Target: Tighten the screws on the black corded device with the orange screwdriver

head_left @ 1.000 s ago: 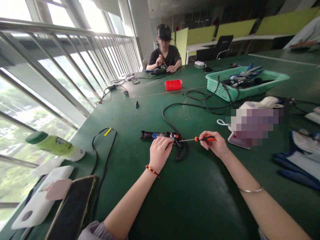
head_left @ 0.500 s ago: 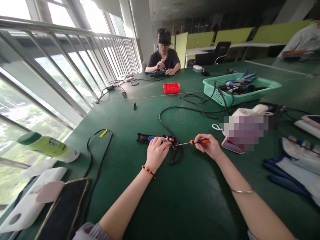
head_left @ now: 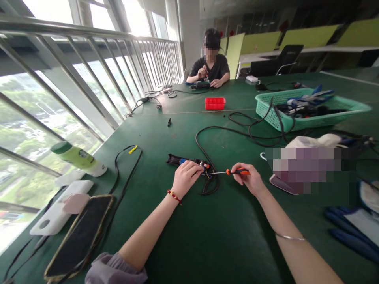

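On the green table lies an opened black power tool [head_left: 174, 159], its blue and orange inner parts and thin wires exposed. My left hand [head_left: 187, 177] is closed over the middle of it, thumb and fingertips pinched at the wired end. What exactly the fingertips pinch is too small to make out. My right hand [head_left: 250, 180] grips the orange and black handle of a screwdriver [head_left: 242, 171]. The shaft points left, its tip among the wires beside my left fingertips. A black cable [head_left: 197, 139] runs from the tool toward the back right.
A red tray [head_left: 214, 104] and a green basket [head_left: 314, 122] of tools stand farther back. Left lie a green bottle [head_left: 78, 157], a phone [head_left: 81, 236] and cords. Gloves [head_left: 355, 228] lie at right. Across the table, a person [head_left: 211, 65] works on a similar black tool.
My view has turned left, so the surroundings appear farther right. Both hands keep their holds, and the screwdriver tip stays at the wired end of the tool.
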